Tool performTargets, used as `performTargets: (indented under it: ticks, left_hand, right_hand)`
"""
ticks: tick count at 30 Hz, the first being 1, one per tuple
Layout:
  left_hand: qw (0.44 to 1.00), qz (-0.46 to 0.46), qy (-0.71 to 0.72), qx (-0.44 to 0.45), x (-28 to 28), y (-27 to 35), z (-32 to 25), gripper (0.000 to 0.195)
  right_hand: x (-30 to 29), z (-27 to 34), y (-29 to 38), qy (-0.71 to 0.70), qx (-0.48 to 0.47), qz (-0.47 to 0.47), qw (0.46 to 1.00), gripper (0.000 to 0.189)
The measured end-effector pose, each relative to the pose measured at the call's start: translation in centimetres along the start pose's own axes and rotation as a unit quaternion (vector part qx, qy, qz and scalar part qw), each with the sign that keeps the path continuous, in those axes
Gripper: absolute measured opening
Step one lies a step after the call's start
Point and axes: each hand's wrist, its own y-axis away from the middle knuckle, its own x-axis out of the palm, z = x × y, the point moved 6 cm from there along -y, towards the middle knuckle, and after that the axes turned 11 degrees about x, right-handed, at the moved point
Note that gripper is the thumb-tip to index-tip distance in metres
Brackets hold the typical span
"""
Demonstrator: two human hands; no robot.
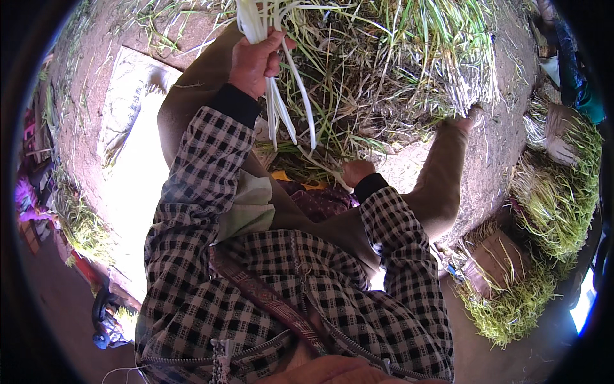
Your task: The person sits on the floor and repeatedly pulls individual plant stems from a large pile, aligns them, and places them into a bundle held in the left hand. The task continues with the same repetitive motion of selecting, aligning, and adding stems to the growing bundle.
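My left hand [259,62] is raised at the upper middle. It is closed around a bunch of long white-stemmed leafy stalks [252,19], probably garlic shoots or scallions. Their white lower ends [283,115] hang below the fist, spread apart. Lower and to the right, between my legs, my right hand [359,173] has its fingers curled. A thin pale strip [321,165] runs from near the stalk ends down to these fingers, which appear to pinch it. The fingertips are mostly hidden. Beyond both hands lies a heap of loose green leaves and dry, straw-like trimmings [355,81].
My bare foot [467,120] rests against white-ended stalks [472,86] at the heap's right side. Tied green bundles with brown wraps [496,264] lie at right. A printed white sack [127,96] is on the ground at left. Dark purple cloth [319,204] lies between my legs.
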Motion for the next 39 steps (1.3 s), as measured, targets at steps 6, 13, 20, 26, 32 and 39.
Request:
performTargets:
  ticks: [6,13,20,26,32,39]
  left_hand:
    - [0.997,-0.017,0.011,-0.068,1.6,1.0,2.2,0.012]
    - [0.994,0.009,-0.046,-0.101,2.4,1.9,2.7,0.029]
    - [0.994,0.018,-0.070,-0.077,2.0,2.5,3.1,0.028]
    - [0.993,0.009,0.013,0.117,2.9,0.6,-4.4,0.029]
    - [0.994,-0.048,-0.055,0.079,1.3,0.8,-1.9,0.028]
    - [0.981,-0.086,0.049,-0.166,2.8,3.7,5.4,0.020]
  right_hand:
    - [-10.8,3.0,4.7,-0.607,-0.128,-0.095,0.778,0.034]
    - [-10.5,5.9,4.8,-0.581,-0.177,-0.211,0.766,0.016]
    - [-10.7,6.7,4.8,-0.435,-0.175,-0.248,0.848,0.015]
    - [-7.9,0.8,0.1,-0.341,-0.090,-0.379,0.856,0.010]
    - [-13.2,-9.6,-4.4,-0.318,0.156,-0.506,0.787,0.014]
    - [-15.3,-11.3,-8.4,-0.192,0.263,-0.419,0.848,0.023]
